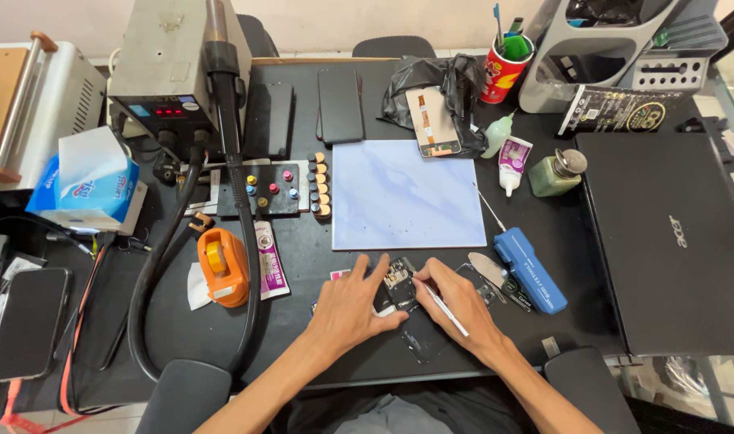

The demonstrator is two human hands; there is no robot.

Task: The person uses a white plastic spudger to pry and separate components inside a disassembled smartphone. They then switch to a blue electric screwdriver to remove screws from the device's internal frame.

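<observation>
An opened phone (pixel 401 291) is held flat at the near counter (pixel 303 249) edge by the left hand (pixel 352 307), fingers spread, while a thin white tool (pixel 443 308) is pinched in the right hand (pixel 461 305); disassembly appears underway, parts still exposed.

Both hands work at the near edge of the black counter (pixel 319 249). The left hand (pixel 349 305) lies flat, fingers pinning an opened phone (pixel 399 293) whose inner parts show. The right hand (pixel 462 304) holds a thin white tool (pixel 443 304), its tip touching the phone's upper part. Just beyond lies a pale blue mat (pixel 407 194); a blue case (pixel 531 269) sits to the right, a closed black laptop (pixel 672 233) farther right. An orange tape dispenser (pixel 221 265) stands left, beside a thick black hose (pixel 237 193)
</observation>
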